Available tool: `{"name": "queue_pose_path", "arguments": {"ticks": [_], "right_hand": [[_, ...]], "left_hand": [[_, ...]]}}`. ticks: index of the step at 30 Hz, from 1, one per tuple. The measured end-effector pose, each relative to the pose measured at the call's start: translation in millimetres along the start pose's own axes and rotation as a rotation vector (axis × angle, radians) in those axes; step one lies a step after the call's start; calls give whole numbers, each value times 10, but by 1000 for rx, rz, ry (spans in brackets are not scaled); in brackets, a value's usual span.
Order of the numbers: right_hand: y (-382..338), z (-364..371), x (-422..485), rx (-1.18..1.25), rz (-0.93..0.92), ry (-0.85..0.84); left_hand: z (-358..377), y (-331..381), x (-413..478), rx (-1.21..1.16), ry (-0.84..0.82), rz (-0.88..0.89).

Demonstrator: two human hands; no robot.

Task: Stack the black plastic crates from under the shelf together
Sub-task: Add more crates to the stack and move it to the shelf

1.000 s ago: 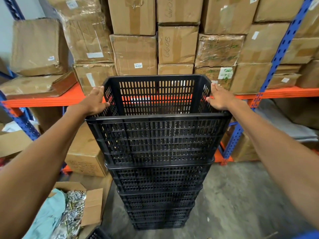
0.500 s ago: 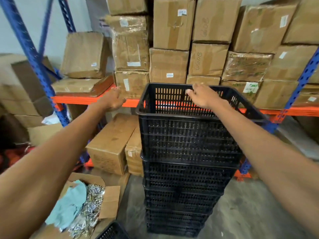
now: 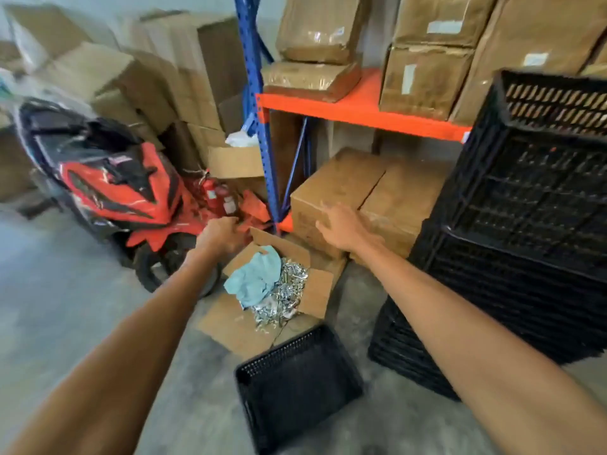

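While my left hand (image 3: 223,238), loosely curled, and right hand (image 3: 345,228), spread, hold nothing, loose crate (image 3: 295,385) lies below them, between my forearms; stack (image 3: 525,257) to its right.

Soft, even indoor light, moderately bright; shadows on the concrete floor (image 3: 65,307) are faint. Motion blur smears the whole frame, worst over the cardboard boxes (image 3: 108,70) at upper left. The stacked black crates (image 3: 525,208) read as dark, murky mesh. Wide-angle distortion bows the blue shelf upright (image 3: 265,165) and stretches the corners

Grey concrete floor (image 3: 59,307), blue-orange shelving (image 3: 361,106), cardboard boxes (image 3: 423,80)
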State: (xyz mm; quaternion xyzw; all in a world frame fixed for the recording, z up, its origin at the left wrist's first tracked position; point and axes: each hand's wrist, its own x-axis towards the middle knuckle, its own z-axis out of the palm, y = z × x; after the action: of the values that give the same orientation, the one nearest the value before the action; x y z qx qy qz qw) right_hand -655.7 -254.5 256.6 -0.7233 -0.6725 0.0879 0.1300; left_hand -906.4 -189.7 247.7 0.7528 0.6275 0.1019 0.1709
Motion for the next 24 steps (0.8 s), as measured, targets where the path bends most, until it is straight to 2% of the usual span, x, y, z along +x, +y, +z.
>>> {"name": "queue_pose_path", "arguments": {"ticks": [2,6,8,12,15,20,24], "right_hand": [[58,511,-118,-12,67,-79],[244,2014,-297,17,118,-345],[453,2714,-442,14,177,-449],[1075,4289,-648,-66,272,-619],[1623,5294,-702,-125,331,-624],[2581,6788,-665,-130,498,-511],[3005,7430,-537,17,706,-437]], "left_hand": [[437,-345,-168,9,-45,-114],[1823,-1318,-448,-85,-265,-332],[2501,-1665,-698,-132,-397,-449],[4022,-2380,-1016,-76,-576,-599],[5024,-2818,-1144,-72,-568,-731],[6562,-3534,-1310,-184,-404,-1008],[7227,-3721,-1266,-468,-227,-1167]]}}
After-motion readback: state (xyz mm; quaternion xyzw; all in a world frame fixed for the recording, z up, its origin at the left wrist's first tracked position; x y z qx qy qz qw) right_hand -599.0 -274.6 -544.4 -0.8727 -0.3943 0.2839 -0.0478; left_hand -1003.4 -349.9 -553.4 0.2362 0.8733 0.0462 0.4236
